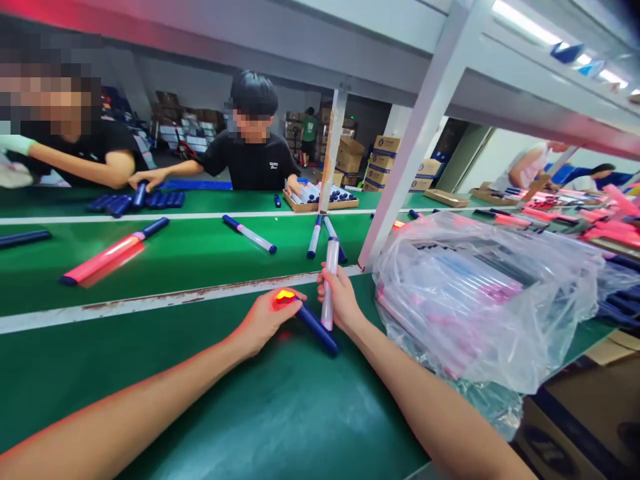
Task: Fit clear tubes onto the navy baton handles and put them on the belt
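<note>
My left hand is closed around the glowing end of a dark blue light stick handle, whose far end points down and to the right. Red-orange light shows between the fingers. Just beside it, my right hand grips a translucent whitish tube with a pinkish lower end, held nearly upright. Both hands are over the green work surface. Beyond them, a lit red light stick and an unlit light stick lie on the green belt.
A clear plastic bag of translucent tubes sits to the right. A white metal post rises close to it. Across the belt, one person touches blue handles and a cardboard tray of light sticks. Another person is at far left.
</note>
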Demonstrator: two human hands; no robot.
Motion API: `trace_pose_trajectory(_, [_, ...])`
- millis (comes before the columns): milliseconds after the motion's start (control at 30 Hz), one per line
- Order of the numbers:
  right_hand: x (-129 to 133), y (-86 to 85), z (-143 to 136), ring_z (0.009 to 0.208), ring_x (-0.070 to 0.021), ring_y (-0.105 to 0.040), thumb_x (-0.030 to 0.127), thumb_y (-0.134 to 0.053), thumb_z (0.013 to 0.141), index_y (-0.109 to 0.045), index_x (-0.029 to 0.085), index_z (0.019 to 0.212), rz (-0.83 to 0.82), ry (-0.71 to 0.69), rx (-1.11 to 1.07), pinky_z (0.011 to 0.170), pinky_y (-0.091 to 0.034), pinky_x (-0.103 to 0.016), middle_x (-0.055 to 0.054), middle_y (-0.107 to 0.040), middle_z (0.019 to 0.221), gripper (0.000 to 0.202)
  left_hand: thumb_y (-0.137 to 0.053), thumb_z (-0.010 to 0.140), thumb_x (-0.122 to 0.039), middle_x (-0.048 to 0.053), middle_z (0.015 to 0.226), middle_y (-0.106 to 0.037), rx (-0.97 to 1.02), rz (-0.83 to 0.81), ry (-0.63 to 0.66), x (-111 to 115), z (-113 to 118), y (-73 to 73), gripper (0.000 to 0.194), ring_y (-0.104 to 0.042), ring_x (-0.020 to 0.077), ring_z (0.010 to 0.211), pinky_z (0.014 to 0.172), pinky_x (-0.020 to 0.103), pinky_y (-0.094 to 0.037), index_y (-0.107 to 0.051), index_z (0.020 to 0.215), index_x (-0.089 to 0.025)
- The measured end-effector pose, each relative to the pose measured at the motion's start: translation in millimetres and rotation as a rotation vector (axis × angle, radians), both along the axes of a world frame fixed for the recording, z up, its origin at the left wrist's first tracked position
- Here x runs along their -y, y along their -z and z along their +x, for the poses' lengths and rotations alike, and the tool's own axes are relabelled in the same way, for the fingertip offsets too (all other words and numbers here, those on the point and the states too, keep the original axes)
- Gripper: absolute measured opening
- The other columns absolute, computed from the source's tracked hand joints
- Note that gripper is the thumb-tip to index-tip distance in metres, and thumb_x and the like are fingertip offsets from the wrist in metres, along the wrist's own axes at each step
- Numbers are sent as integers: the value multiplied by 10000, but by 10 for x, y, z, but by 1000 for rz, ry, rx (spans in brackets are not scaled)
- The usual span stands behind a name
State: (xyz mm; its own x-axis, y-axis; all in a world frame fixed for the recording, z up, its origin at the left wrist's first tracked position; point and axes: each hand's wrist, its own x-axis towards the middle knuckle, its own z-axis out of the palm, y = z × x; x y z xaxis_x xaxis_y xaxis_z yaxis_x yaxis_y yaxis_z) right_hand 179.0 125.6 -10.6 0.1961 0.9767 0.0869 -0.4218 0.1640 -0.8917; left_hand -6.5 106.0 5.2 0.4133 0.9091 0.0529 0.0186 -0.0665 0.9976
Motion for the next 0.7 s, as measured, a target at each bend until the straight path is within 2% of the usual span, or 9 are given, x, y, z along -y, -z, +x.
trace_pose_trajectory(100, [4, 38, -82, 508, -82, -520, 472, -771, 790, -579, 216, 1134, 1, -32, -15, 419, -428, -173, 52, -619, 742, 470, -753, 825, -524, 85, 990, -717, 153, -209, -70, 64, 142, 52, 447, -702, 238, 894, 857, 395, -577, -658, 1074, -166])
trace_pose_trajectory(200, [3, -13, -37, 522, -82, -525, 519, -751, 812, -556, 252, 1190, 32, 3, -48, 446, -453, -178, 61, -611, 750, 502, -627, 934, -536, 53, 896, -682, 286, -364, -209, 56, 177, 19, 374, -698, 186, 773, 750, 340, -597, -593, 1090, -198])
trace_pose_trajectory(300, [15, -146, 57, 524, -87, -525, 568, -705, 844, -509, 308, 1259, 56, 52, -129, 471, -470, -190, 74, -595, 734, 527, -469, 1015, -515, 21, 753, -600, 329, -508, -314, 40, 122, -101, 354, -579, 119, 539, 515, 243, -513, -567, 1026, -175])
trace_pose_trajectory(367, [40, -259, 99, 507, -84, -507, 556, -704, 846, -516, 311, 1246, 81, 73, -222, 464, -453, -186, 77, -582, 714, 506, -458, 1008, -494, 3, 720, -558, 336, -572, -326, 83, 95, -176, 346, -497, 98, 473, 428, 217, -433, -562, 980, -165])
trace_pose_trajectory(467, [92, -417, 121, 481, -81, -484, 483, -684, 851, -547, 274, 1173, 132, 110, -345, 442, -430, -191, 74, -572, 703, 408, -573, 900, -273, -13, 717, -545, 334, -597, -308, 242, 117, -236, 106, -513, 109, 515, 447, 221, -454, -561, 940, -176])
trace_pose_trajectory(500, [108, -457, 122, 482, -82, -486, 453, -672, 851, -553, 260, 1145, 150, 121, -371, 440, -431, -195, 71, -573, 707, 371, -598, 829, -168, -19, 712, -543, 317, -596, -297, 307, 132, -246, 106, -529, 111, 539, 470, 217, -473, -567, 929, -178])
trace_pose_trajectory(600, [145, -524, 114, 504, -82, -502, 369, -669, 831, -558, 234, 1056, 189, 130, -409, 462, -444, -202, 67, -579, 727, 284, -626, 688, -3, -32, 713, -552, 204, -592, -228, 468, 152, -268, 305, -557, 100, 589, 520, 182, -495, -610, 941, -171])
trace_pose_trajectory(700, [169, -539, 104, 553, -84, -531, 362, -682, 840, -563, 229, 1033, 187, 82, -432, 514, -478, -212, 60, -587, 758, 262, -726, 736, -23, -5, 790, -622, 180, -587, -120, 519, 121, -285, 384, -616, 103, 661, 626, 180, -544, -653, 1092, -145])
